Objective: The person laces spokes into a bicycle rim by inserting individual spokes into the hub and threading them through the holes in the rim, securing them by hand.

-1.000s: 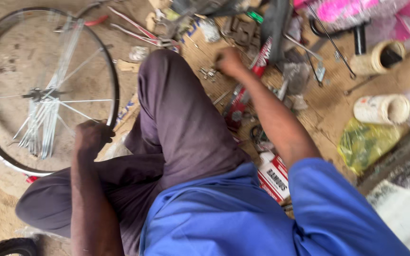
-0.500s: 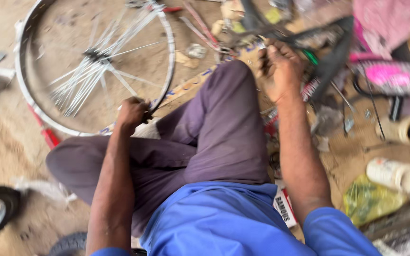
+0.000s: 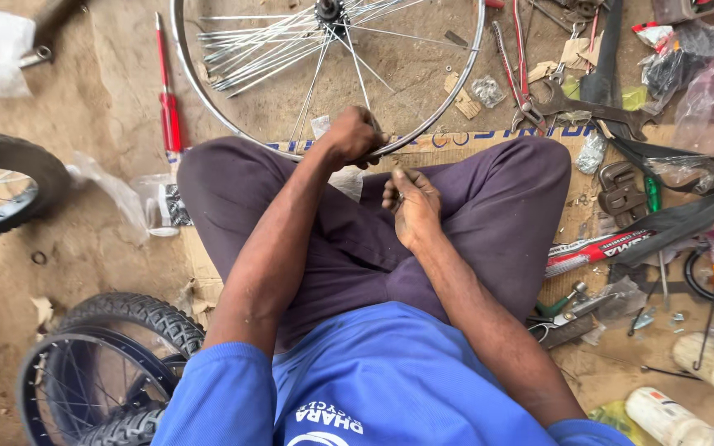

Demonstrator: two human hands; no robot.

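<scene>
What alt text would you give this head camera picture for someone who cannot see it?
Seen from above, a person sitting cross-legged on the ground holds the rim of a spoked bicycle wheel with the left hand, while the right hand rests over the lap pinching something too small to make out. A red screwdriver, wrenches and tyres lie around.

A bare bicycle wheel rim [image 3: 456, 99] is gripped at its near edge by the left hand [image 3: 355, 136], fingers closed around the metal. The right hand [image 3: 411, 202] is held just beside it over the lap, fingertips pinched together. Loose spokes [image 3: 249, 49] are fanned from the hub [image 3: 330, 10]. A red screwdriver [image 3: 168, 95] is seen on the dirt, left of the rim.
</scene>
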